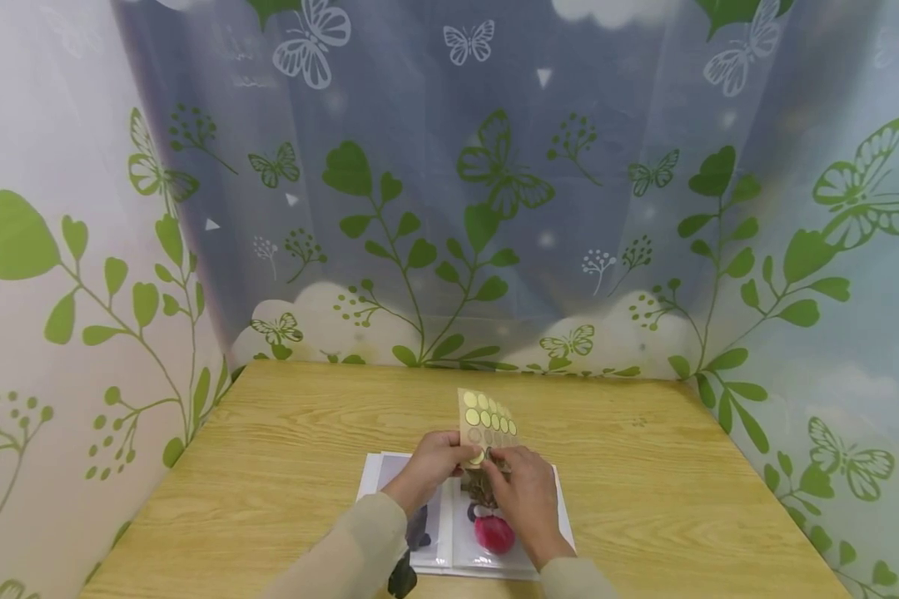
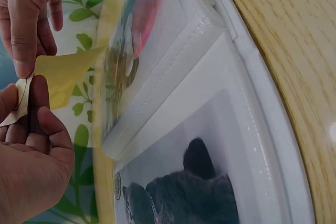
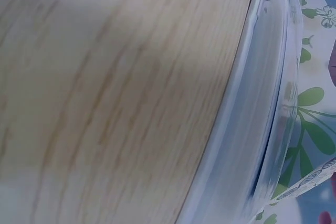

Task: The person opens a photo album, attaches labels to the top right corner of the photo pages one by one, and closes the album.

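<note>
My left hand (image 1: pixel 436 466) holds a tan sheet of round gold stickers (image 1: pixel 487 416) upright above an open photo album (image 1: pixel 445 532). In the left wrist view, the left thumb and fingers (image 2: pixel 31 156) bend the sheet's edge. The right hand (image 1: pixel 528 495) pinches at a round sticker low on the sheet with thumb and fingertips. How far that sticker is lifted cannot be made out. Several circles in the sheet's lower rows are bare outlines. On the album's left page lies a photo of a grey cat (image 2: pixel 194 192), with a small round sticker (image 2: pixel 117 186) at its corner.
The album's right page carries a picture with a red round shape (image 1: pixel 494 534) under clear plastic. A wooden table (image 1: pixel 285 466) lies beneath. Curtains (image 1: pixel 434 208) with leaf and butterfly prints stand behind and at both sides.
</note>
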### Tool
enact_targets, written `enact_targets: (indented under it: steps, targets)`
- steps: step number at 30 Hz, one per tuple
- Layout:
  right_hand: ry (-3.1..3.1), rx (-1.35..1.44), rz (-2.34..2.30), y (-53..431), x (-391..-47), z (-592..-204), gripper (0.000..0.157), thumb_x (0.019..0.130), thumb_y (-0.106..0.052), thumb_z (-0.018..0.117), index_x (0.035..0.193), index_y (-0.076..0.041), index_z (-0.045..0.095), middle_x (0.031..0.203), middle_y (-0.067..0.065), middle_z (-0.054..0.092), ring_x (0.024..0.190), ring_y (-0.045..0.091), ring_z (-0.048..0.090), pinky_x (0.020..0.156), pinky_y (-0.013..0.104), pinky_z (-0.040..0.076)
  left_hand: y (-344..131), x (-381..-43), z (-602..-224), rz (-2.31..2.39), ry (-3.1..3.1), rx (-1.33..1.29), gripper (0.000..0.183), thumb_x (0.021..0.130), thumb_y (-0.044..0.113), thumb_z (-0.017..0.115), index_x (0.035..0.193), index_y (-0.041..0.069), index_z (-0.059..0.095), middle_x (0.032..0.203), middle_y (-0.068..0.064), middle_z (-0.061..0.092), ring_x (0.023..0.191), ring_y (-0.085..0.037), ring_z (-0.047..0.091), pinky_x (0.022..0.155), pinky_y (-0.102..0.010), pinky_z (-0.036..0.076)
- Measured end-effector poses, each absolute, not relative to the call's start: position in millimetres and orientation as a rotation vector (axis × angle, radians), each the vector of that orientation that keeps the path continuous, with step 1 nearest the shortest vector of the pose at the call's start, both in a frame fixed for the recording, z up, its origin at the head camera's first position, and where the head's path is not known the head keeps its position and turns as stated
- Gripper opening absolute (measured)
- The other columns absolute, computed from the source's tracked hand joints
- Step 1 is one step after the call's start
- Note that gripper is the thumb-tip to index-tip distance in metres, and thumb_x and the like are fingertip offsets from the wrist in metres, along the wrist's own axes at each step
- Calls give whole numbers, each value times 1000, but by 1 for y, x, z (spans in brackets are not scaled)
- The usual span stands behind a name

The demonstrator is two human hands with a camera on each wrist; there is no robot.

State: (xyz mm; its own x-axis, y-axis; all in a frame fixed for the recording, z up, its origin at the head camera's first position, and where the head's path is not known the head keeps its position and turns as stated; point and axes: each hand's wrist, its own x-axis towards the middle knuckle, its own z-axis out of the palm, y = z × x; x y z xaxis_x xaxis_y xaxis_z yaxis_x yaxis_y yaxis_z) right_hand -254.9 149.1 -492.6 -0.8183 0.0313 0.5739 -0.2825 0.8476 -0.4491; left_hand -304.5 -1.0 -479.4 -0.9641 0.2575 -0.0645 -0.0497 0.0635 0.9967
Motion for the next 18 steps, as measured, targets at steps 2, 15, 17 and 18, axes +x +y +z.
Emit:
enact_targets:
  steps: [2,15,17,18]
  targets:
    - [-2455,156,714,148,-255,-492,21,86,-24,77,102,-10,76,96,6,73,90,27,67,89,49,50,-1,-304,-479,1992,2117,218,19,91,9,68,105,-4,72,83,0,71,71,-9,58,69,-28,53]
    - [-2460,69,826,148,-254,-493,13,88,-26,75,93,-15,78,89,1,73,84,24,68,76,44,54,-1,-295,-470,1964,2150,276,22,93,8,66,106,-9,71,84,-5,71,68,-9,55,68,-32,53]
    - [-2473,55,846,148,-253,-493,15,86,-28,77,94,-16,78,91,1,73,85,23,68,76,43,54,-1,-294,-471,1962,2160,281,21,93,7,66,105,-10,70,84,-5,71,69,-9,54,68,-32,53]
    - [-2472,52,846,148,-253,-494,14,85,-27,77,94,-16,78,90,1,73,84,23,68,75,43,54,0,-294,-471,1960,2164,283,21,93,7,65,105,-10,70,84,-5,71,70,-10,55,68,-32,53]
